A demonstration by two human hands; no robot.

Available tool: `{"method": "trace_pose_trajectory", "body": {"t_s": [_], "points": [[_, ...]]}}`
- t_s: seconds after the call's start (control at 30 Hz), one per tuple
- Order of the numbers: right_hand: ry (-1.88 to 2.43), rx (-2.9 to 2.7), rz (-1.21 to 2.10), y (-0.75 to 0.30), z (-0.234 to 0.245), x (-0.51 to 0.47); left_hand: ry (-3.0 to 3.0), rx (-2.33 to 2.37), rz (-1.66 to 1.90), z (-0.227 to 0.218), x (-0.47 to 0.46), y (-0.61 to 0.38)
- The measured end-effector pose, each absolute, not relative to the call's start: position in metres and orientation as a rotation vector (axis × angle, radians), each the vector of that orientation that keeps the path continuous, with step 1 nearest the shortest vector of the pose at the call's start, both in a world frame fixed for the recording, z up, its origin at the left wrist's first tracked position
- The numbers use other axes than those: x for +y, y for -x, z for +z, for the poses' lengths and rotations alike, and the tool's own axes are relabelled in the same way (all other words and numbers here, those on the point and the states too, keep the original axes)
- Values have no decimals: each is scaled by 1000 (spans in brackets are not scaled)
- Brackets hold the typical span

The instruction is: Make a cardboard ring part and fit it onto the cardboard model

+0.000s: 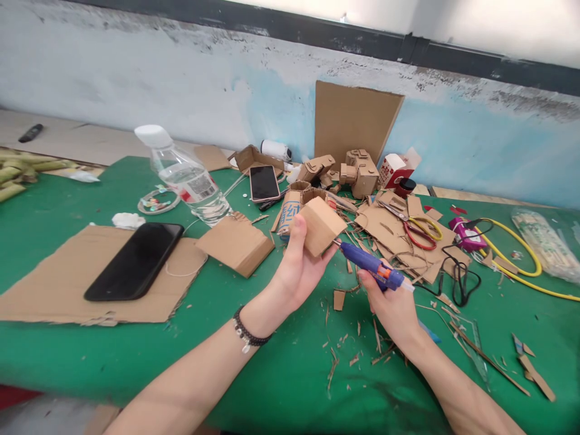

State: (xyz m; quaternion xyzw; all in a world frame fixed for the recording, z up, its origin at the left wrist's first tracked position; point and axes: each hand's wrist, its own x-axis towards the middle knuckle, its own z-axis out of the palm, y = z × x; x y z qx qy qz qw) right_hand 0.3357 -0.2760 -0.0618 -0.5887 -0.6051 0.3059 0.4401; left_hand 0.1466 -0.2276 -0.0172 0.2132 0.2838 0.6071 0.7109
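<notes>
handle of glue gun (372, 266) hidden inside right hand (394, 305), yellow cable (533, 251) cut by right edge

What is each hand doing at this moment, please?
Left hand: closed, holding the cardboard box.
Right hand: closed, holding the blue glue gun.

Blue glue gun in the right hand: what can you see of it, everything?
The glue gun looks like blue plastic with an orange trigger. The right hand grips its rear, hiding most of the handle. It is tilted, nozzle pointing up and left, its tip meeting the lower edge of the small cardboard box held by the left hand, above the green table.
</notes>
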Motion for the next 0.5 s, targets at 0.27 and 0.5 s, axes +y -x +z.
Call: {"method": "trace_pose_trajectory", "body": {"t_s": [0.27,0.5], "points": [[1381,-1301,859,-342,-60,-276,-486,608,1440,-15,-224,-141],[1212,-1160,805,-359,-54,-264,-763,665,1399,-21,-226,-139]]}}
